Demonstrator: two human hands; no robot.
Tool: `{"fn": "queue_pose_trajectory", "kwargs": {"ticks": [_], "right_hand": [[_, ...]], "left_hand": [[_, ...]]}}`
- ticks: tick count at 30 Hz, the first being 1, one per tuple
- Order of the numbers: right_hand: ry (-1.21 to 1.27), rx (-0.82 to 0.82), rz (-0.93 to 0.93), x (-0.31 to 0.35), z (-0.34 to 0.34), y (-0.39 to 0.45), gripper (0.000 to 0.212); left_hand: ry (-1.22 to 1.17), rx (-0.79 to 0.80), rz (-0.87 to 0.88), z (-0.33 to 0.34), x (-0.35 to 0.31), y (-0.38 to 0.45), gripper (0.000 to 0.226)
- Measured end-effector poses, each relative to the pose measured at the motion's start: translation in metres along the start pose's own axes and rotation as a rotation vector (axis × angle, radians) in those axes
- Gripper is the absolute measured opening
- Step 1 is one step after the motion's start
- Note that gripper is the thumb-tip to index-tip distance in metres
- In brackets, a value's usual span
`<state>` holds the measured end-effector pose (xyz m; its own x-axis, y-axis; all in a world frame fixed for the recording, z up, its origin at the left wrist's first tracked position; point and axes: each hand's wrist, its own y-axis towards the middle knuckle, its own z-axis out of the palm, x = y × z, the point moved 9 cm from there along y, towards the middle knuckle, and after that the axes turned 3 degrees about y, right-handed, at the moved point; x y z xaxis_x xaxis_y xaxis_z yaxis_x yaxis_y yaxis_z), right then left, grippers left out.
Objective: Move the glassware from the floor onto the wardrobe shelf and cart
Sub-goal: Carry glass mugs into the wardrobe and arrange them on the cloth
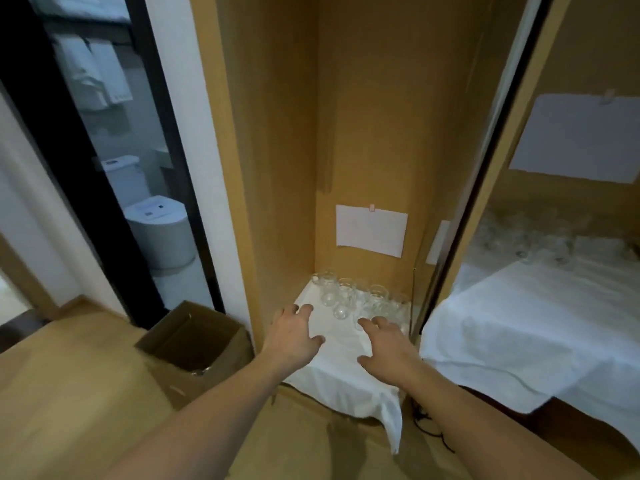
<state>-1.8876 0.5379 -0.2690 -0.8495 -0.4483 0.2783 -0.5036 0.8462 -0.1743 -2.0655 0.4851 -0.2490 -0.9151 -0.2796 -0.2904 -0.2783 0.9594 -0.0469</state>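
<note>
Several clear glasses (349, 297) stand on a white cloth (343, 368) that covers the wardrobe shelf, grouped toward the back of the compartment. My left hand (294, 336) reaches over the cloth with fingers spread, just left of the glasses, holding nothing. My right hand (384, 344) hovers with spread fingers in front of the glasses on the right side, also holding nothing. More glassware (540, 242) stands blurred on a white-covered surface (519, 341) to the right, behind the sliding door edge.
An open cardboard box (197, 344) sits on the wooden floor left of the wardrobe, with glass faintly visible inside. A glass door (114, 161) to a bathroom stands at left. White paper sheets (371, 229) are pinned to the wardrobe's back wall. A black cable (433, 431) lies below.
</note>
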Motion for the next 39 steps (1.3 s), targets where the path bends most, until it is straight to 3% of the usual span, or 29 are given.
{"fn": "queue_pose_trajectory", "kwargs": {"ticks": [11, 19, 26, 30, 39], "right_hand": [[0.051, 0.085, -0.065, 0.05, 0.035, 0.089, 0.072], [0.111, 0.141, -0.072, 0.048, 0.053, 0.219, 0.069], [0.188, 0.182, 0.021, -0.002, 0.066, 0.341, 0.072], [0.247, 0.227, 0.162, -0.046, 0.089, 0.388, 0.073], [0.308, 0.223, 0.398, -0.119, 0.163, 0.46, 0.069]], "left_hand": [[-0.034, 0.04, -0.164, 0.0, 0.083, 0.047, 0.064], [-0.048, 0.108, -0.193, 0.02, 0.116, 0.168, 0.065], [-0.024, 0.234, -0.111, 0.066, 0.118, 0.307, 0.065], [-0.027, 0.316, -0.104, 0.116, 0.114, 0.375, 0.073], [-0.062, 0.398, -0.106, 0.219, 0.113, 0.467, 0.075]]}}
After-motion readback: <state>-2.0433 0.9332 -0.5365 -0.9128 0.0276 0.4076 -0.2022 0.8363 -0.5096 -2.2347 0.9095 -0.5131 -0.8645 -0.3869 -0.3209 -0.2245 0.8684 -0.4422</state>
